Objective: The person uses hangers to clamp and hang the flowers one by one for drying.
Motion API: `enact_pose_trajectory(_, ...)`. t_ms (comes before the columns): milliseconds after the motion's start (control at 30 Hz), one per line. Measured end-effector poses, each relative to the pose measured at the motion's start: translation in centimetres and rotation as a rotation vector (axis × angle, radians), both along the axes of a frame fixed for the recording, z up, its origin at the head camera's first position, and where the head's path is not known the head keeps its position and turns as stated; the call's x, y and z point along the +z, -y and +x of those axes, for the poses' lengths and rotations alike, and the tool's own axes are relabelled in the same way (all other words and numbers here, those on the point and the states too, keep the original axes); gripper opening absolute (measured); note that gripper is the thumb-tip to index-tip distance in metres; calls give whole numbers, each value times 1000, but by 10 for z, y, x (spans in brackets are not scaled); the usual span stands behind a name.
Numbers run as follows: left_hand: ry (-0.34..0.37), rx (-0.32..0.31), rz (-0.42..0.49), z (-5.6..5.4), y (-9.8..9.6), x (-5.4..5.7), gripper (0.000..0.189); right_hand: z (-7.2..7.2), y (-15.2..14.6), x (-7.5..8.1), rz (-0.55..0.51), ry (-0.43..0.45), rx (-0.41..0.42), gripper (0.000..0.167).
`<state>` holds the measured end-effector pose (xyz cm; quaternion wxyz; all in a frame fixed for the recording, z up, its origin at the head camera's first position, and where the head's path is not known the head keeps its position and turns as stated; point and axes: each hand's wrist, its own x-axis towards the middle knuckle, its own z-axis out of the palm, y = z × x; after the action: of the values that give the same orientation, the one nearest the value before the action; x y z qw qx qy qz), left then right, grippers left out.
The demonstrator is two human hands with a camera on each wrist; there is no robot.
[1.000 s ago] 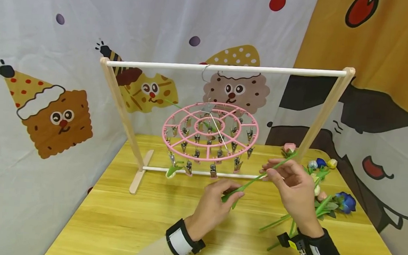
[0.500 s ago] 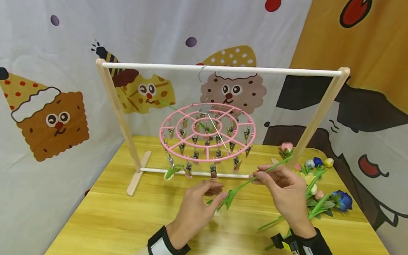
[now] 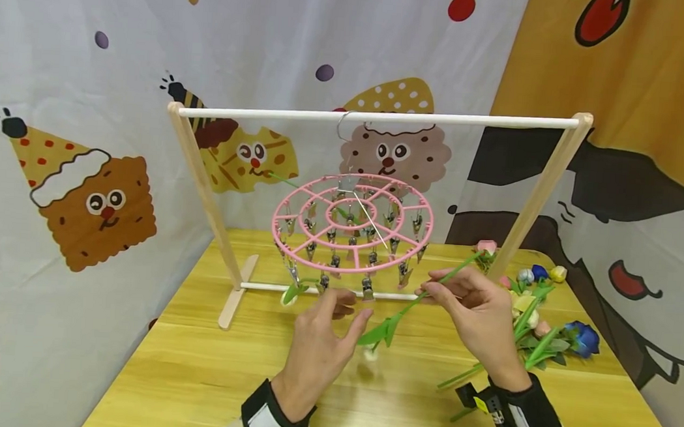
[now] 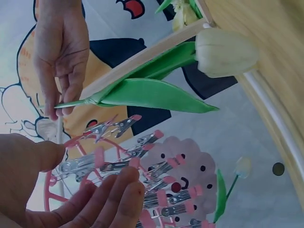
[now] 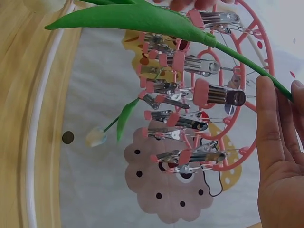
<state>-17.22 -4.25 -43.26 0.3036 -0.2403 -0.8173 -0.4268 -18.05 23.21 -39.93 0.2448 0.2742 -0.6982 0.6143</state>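
Note:
My right hand (image 3: 482,323) pinches the thin green stem of an artificial white tulip between thumb and fingertips. The tulip (image 4: 225,53) hangs head down, its leaves (image 3: 378,333) pointing toward my left hand. My left hand (image 3: 318,352) is raised beside the flower with fingers and thumb apart, holding nothing, just below the front of a round pink clip hanger (image 3: 308,259). Metal clips (image 3: 368,288) with pink tips dangle from the hanger's rings. Another white tulip (image 3: 290,295) hangs head down at the hanger's left side.
A rack with wooden posts (image 3: 202,192) and a white top bar (image 3: 471,119) carries the hanger by its hook. To the right on the wooden table (image 3: 191,374) lie several artificial flowers, among them a blue rose (image 3: 584,338). A cartoon-printed curtain (image 3: 258,38) stands behind.
My left hand has let go of the tulip near its leaves and moved left and up toward the hanger. My right hand keeps its pinch on the stem and has shifted slightly left.

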Motion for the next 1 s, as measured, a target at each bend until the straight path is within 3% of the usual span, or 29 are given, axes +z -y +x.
enact_pose_trajectory(200, -3, -35, 19, -4, -7, 11, 49, -1, 6, 4, -33, 25, 29, 19)
enact_pose_trajectory(533, 139, -135, 111, -12, -13, 25, 35, -6, 15, 0, -39, 11, 31, 21)
enact_pose_trajectory(733, 186, -141, 141, -16, -11, 26, 32, -7, 17, -3, -33, 24, 30, 19)
enact_pose_trajectory(1000, 193, -121, 135, -22, -11, 28, 28, -9, 21, -7, -58, 1, 40, 22)
